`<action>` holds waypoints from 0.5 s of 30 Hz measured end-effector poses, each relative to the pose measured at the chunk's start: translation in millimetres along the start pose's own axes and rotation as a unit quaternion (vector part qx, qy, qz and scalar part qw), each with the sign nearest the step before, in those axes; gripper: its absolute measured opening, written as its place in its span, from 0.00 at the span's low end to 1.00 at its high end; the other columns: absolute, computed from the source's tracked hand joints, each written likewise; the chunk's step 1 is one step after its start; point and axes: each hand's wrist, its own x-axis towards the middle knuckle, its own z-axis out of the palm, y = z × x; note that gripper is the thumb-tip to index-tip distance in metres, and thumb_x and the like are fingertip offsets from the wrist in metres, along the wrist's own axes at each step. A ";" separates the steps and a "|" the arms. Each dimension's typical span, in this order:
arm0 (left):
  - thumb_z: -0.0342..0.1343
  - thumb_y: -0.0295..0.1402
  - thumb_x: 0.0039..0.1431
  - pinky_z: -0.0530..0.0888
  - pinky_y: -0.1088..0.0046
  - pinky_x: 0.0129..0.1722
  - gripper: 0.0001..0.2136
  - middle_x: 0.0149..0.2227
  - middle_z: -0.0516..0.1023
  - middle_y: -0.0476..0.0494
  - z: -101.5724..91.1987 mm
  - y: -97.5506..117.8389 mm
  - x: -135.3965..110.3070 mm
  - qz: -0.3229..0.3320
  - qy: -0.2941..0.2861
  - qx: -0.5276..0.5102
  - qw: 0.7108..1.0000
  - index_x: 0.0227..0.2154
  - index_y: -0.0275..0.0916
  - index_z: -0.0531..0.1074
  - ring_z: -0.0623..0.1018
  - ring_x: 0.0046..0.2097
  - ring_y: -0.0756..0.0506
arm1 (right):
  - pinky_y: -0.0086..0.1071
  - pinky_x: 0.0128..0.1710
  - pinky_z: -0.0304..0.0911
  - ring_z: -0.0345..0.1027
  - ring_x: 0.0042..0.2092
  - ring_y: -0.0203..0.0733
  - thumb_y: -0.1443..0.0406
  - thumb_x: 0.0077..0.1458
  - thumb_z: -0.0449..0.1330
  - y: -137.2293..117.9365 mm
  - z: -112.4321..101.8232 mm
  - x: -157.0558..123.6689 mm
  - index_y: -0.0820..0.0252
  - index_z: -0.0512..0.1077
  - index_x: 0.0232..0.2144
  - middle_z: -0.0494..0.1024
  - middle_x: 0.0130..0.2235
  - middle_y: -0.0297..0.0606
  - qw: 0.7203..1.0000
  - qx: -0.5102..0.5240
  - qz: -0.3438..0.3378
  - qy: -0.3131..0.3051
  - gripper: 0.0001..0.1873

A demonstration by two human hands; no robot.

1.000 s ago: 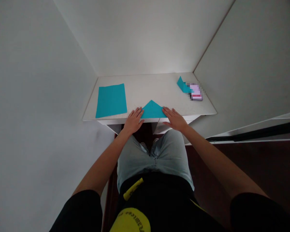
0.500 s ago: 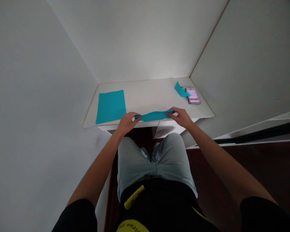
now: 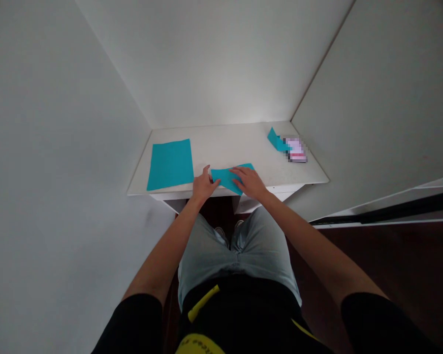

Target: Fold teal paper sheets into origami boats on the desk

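A folded strip of turquoise paper (image 3: 223, 178) lies at the front edge of the white desk, one corner jutting past the edge. At its left end is my left hand (image 3: 204, 187), fingers apart and thumb touching or close to the paper. My right hand (image 3: 251, 184) rests over the right part of the strip with its fingers stretched out, hiding some of it. To the left, a flat turquoise sheet (image 3: 170, 164) lies unfolded on the desk.
On the white desk (image 3: 229, 141), a small bent turquoise piece (image 3: 276, 141) sits at the back right, overlapping a blurred-out pinkish object (image 3: 297, 150). White walls enclose the desk at the left, back and right. My legs are below its front edge.
The paper was stretched between both hands, pinched at its ends; now it lies turned on the desk edge. Both hands have loosened, and the right hand has moved left onto the paper.
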 end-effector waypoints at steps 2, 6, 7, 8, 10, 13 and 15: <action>0.68 0.39 0.65 0.75 0.64 0.50 0.36 0.38 0.86 0.47 0.0 -2.8 -4.2 0.012 0.002 -0.018 1.000 0.71 0.37 0.61 0.85 0.44 0.41 | 0.55 0.69 0.61 0.63 0.72 0.58 0.55 0.76 0.51 -9.8 12.9 -1.0 0.52 0.70 0.70 0.70 0.72 0.44 0.998 0.003 -0.043 -0.047 0.26; 0.72 0.41 0.61 0.76 0.64 0.48 0.36 0.39 0.86 0.48 -2.3 -15.2 -17.2 0.056 0.015 -0.057 0.997 0.67 0.39 0.64 0.84 0.40 0.43 | 0.55 0.73 0.57 0.60 0.74 0.57 0.53 0.78 0.50 -10.5 28.2 -2.1 0.53 0.71 0.69 0.68 0.74 0.43 0.997 0.002 -0.048 -0.057 0.27; 0.72 0.41 0.60 0.76 0.64 0.48 0.34 0.40 0.86 0.48 -3.0 -18.7 -21.0 0.069 0.019 -0.062 0.996 0.65 0.40 0.66 0.83 0.40 0.43 | 0.55 0.74 0.56 0.60 0.75 0.56 0.53 0.78 0.49 -9.0 29.1 -2.4 0.53 0.71 0.70 0.68 0.74 0.43 0.997 0.004 -0.050 -0.054 0.27; 0.72 0.40 0.60 0.76 0.64 0.49 0.31 0.41 0.86 0.47 -3.7 -22.0 -24.6 0.083 0.022 -0.064 0.994 0.63 0.41 0.68 0.83 0.41 0.43 | 0.56 0.74 0.56 0.60 0.75 0.56 0.52 0.78 0.49 -7.5 29.0 -2.6 0.53 0.70 0.70 0.68 0.74 0.43 0.997 0.005 -0.052 -0.053 0.27; 0.71 0.38 0.62 0.76 0.62 0.52 0.25 0.45 0.87 0.46 -5.1 -27.3 -29.9 0.111 0.022 -0.061 0.992 0.58 0.42 0.72 0.83 0.43 0.43 | 0.56 0.73 0.57 0.60 0.75 0.56 0.51 0.77 0.50 -5.8 27.3 -3.0 0.51 0.70 0.70 0.68 0.74 0.43 0.997 0.007 -0.054 -0.055 0.27; 0.69 0.34 0.63 0.76 0.62 0.54 0.17 0.46 0.87 0.45 -5.9 -29.9 -30.7 0.126 0.011 -0.063 0.990 0.54 0.43 0.76 0.83 0.44 0.44 | 0.58 0.73 0.58 0.61 0.74 0.58 0.49 0.76 0.52 -5.9 24.4 -3.2 0.48 0.70 0.71 0.67 0.74 0.41 0.997 0.010 -0.052 -0.060 0.28; 0.67 0.32 0.64 0.77 0.64 0.51 0.14 0.45 0.87 0.46 -4.7 -27.6 -26.9 0.110 0.007 -0.080 0.991 0.52 0.42 0.77 0.83 0.42 0.45 | 0.59 0.72 0.59 0.61 0.74 0.59 0.48 0.75 0.53 -6.6 23.4 -3.5 0.48 0.69 0.71 0.67 0.75 0.41 0.997 0.012 -0.051 -0.064 0.29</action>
